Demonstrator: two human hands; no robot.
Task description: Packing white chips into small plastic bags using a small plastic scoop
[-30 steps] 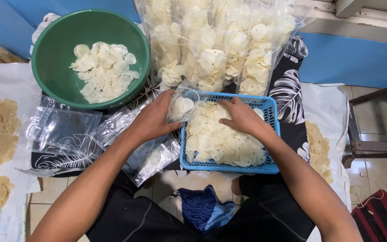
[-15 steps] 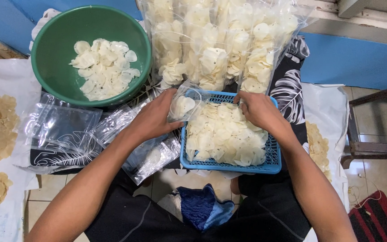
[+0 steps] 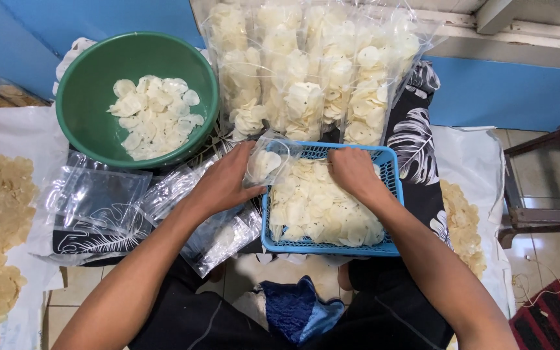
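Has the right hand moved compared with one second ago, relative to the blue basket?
Yes. The right hand has moved from the middle of the blue basket toward its far rim, near the filled bags, and now rests on the chips there.

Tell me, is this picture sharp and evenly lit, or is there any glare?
Head view: sharp and evenly lit, with soft shadows only; glare glints on the filled clear bags at top and the empty bags at left; the left hand and right hand show no motion blur.
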